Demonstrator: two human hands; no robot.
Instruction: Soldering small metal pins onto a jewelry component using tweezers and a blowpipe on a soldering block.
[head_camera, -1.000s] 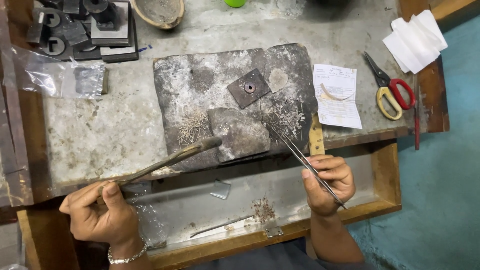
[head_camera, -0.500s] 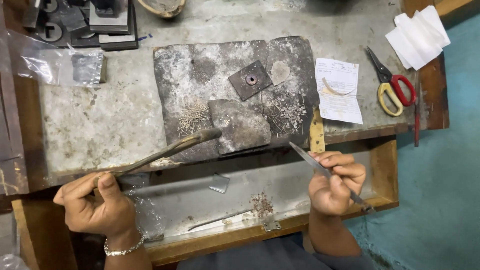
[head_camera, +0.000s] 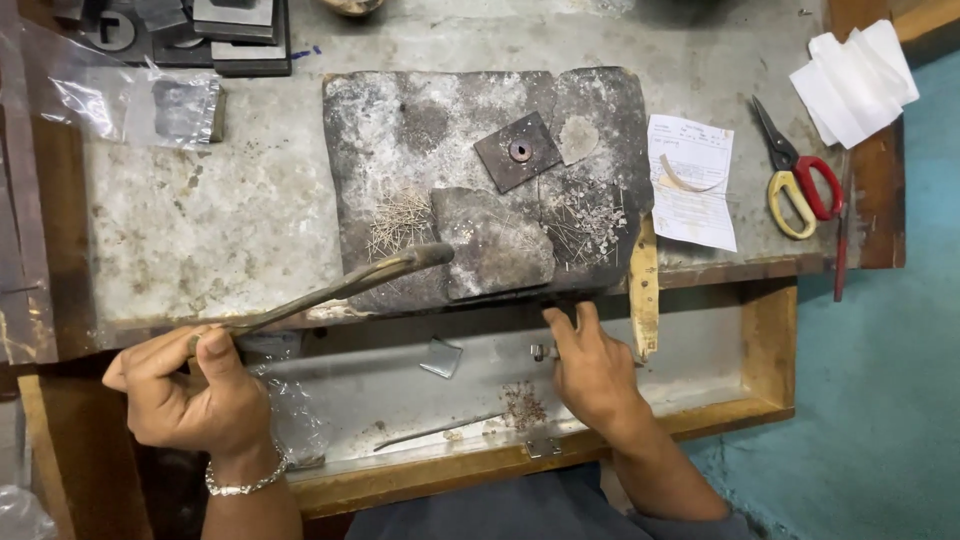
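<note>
Head view: left hand (head_camera: 190, 395) grips a long tarnished metal blowpipe (head_camera: 340, 288), tip over the charred soldering block (head_camera: 480, 180). Right hand (head_camera: 590, 375) reaches under the block's near edge; fingertips hidden, grasp indeterminate.

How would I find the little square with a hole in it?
Find the big dark grey slab in the middle of the bench. Near its upper middle lies a small dark square plate, turned like a diamond. Only it has a round coppery hole in its centre.
</note>
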